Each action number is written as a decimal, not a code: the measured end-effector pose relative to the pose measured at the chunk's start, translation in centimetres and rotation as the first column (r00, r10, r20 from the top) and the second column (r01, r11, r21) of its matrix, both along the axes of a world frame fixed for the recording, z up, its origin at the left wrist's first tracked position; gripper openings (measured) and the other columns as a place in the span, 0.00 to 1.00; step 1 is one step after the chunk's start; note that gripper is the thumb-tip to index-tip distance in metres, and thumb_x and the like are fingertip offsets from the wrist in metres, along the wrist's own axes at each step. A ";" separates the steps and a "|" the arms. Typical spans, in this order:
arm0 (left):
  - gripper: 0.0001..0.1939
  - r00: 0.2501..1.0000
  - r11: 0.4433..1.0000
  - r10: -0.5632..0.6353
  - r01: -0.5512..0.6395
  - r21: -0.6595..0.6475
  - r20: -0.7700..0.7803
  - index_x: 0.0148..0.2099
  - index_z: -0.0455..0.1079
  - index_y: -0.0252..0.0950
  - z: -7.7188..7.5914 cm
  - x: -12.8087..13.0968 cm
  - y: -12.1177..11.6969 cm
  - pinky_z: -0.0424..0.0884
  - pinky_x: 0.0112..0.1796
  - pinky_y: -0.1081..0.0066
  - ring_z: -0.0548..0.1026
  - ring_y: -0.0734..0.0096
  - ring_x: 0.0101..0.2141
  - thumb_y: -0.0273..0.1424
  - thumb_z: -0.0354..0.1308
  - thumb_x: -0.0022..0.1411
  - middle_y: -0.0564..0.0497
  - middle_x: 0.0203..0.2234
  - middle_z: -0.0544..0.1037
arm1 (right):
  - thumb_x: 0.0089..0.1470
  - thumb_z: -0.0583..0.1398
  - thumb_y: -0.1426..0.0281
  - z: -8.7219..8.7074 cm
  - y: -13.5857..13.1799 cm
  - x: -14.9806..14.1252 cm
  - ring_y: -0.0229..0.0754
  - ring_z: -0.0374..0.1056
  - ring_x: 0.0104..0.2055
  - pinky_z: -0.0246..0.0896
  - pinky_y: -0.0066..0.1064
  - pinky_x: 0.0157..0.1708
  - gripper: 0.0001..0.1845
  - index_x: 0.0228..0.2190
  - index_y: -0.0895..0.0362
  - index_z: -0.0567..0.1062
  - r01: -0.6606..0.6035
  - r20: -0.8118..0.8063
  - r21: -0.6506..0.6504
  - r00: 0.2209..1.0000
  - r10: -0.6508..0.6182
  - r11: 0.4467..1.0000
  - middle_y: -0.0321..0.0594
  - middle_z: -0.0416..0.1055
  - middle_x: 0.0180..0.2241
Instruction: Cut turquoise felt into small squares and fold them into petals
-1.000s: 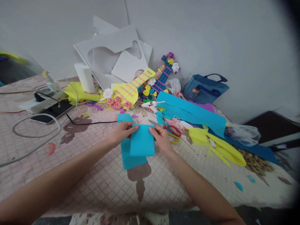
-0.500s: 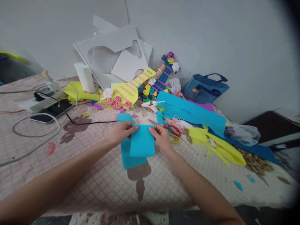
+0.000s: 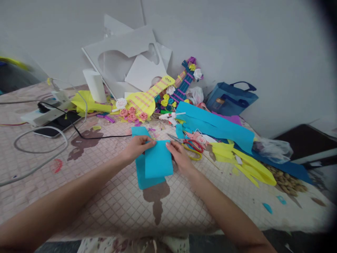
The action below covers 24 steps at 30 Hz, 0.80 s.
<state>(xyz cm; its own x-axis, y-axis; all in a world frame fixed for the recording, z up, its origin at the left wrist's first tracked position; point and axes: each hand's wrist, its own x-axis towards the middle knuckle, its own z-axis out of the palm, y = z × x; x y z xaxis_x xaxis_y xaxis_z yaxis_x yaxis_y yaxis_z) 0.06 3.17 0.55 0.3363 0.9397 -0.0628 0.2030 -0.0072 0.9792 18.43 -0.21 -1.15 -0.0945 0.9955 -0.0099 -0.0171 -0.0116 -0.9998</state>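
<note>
A folded piece of blue crepe paper (image 3: 158,160) hangs from both hands by its top edge. My left hand (image 3: 140,147) pinches the upper left corner, and my right hand (image 3: 180,154) holds the upper right corner with thumb and fingers. Under it, partly covered, a second blue paper strip (image 3: 151,183) lies on the table. Just beyond my right hand are red-handled and yellow-handled scissors (image 3: 195,146). A white glue gun (image 3: 168,117) rests farther back.
Yellow (image 3: 142,103) and blue paper guitars with paper flowers lean at the back. A long blue paper roll (image 3: 213,123) and yellow paper strips (image 3: 244,165) lie right. A power strip (image 3: 39,117), phone (image 3: 56,128) and looping cables are left. Peanuts (image 3: 286,181) sit far right.
The held blue paper has shifted slightly left and tilted a little. Both hands keep their pinch on its top corners.
</note>
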 end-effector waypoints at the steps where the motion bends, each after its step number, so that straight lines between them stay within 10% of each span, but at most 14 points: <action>1: 0.19 1.000 1.000 0.013 -0.013 -0.004 0.006 0.27 0.66 0.33 0.0 -0.1 0.1 0.54 0.18 0.77 0.59 0.79 0.17 0.46 0.59 0.50 0.58 0.15 0.59 | 0.48 0.60 0.52 0.1 -0.1 -0.1 0.34 0.53 0.21 0.48 0.27 0.20 0.19 0.22 0.55 0.65 -0.042 -0.035 -0.054 0.999 0.040 0.998 0.30 0.57 0.19; 15: 0.19 0.985 0.986 0.115 -0.097 -0.139 0.128 0.34 0.67 0.34 -0.2 -0.7 0.8 0.65 0.22 0.77 0.66 0.78 0.21 0.45 0.62 0.50 0.58 0.18 0.65 | 0.40 0.66 0.58 -0.7 0.4 0.2 0.34 0.60 0.23 0.54 0.26 0.22 0.16 0.26 0.56 0.71 -0.113 -0.055 -0.087 0.993 0.109 0.990 0.33 0.68 0.23; 24: 0.25 0.980 0.920 -0.071 0.136 -0.367 0.185 0.40 0.70 0.31 -0.8 0.0 0.1 0.73 0.30 0.67 0.75 0.66 0.28 0.39 0.70 0.42 0.49 0.27 0.77 | 0.47 0.62 0.59 -1.5 1.2 1.0 0.35 0.57 0.24 0.53 0.27 0.23 0.13 0.26 0.56 0.69 0.078 0.081 0.159 0.992 -0.092 0.984 0.33 0.65 0.23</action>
<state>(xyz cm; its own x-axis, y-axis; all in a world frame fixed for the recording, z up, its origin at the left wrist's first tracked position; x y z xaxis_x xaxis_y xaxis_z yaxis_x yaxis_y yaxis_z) 0.09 3.30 -0.30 0.4664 0.8169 -0.3394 0.0563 0.3555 0.9330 19.48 1.01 -2.68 -0.0149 0.9899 0.1413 0.0769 0.1420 -0.9869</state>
